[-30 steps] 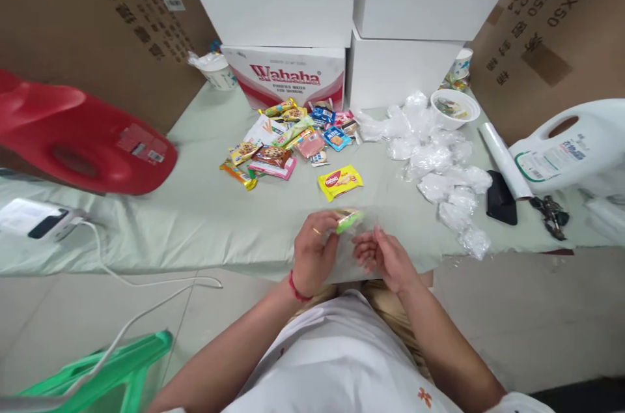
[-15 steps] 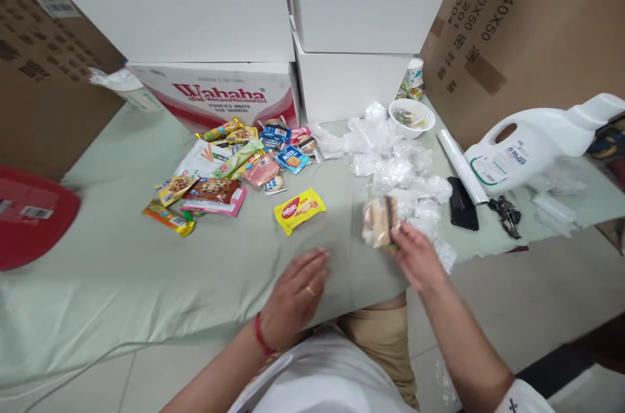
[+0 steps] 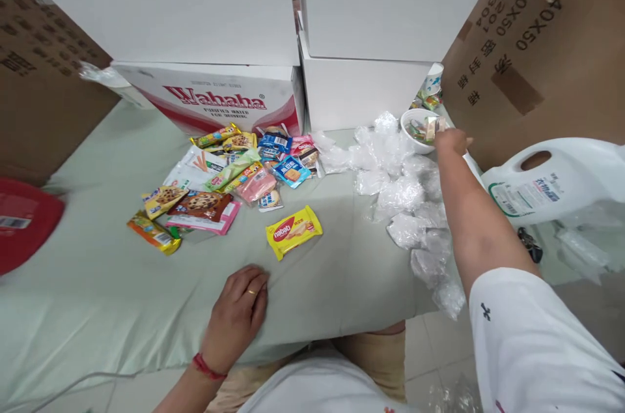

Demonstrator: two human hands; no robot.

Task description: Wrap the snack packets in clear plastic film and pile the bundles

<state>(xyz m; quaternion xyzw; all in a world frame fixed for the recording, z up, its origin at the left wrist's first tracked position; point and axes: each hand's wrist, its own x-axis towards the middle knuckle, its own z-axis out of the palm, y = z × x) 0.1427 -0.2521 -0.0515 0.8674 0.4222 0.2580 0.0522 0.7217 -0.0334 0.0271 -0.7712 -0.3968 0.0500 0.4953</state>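
My right hand (image 3: pixel 452 140) reaches far across to the white bowl (image 3: pixel 409 137) at the back right. Its fingertips pinch a small wrapped snack (image 3: pixel 430 128) over the bowl's rim, above other wrappers lying inside. My left hand (image 3: pixel 237 311) lies flat and empty on the pale green tablecloth (image 3: pixel 97 296) near the front edge, fingers slightly apart. Just beyond it lies a yellow wafer packet (image 3: pixel 293 231). A pile of assorted snack packets (image 3: pixel 229 172) spreads out at centre left. Several clear plastic bags (image 3: pixel 405 204) lie under my right forearm.
A Wahaha carton (image 3: pixel 215 100) and white boxes (image 3: pixel 361 84) stand along the back, with brown cardboard boxes (image 3: pixel 527 35) at both sides. A white detergent jug (image 3: pixel 551 182) lies at the right, a red container (image 3: pixel 22 221) at the left edge. A paper cup (image 3: pixel 432 79) stands behind the bowl.
My right hand has carried the wrapped snack from the table's front right up to the white bowl. My left hand has stayed resting on the cloth, now a little further left.
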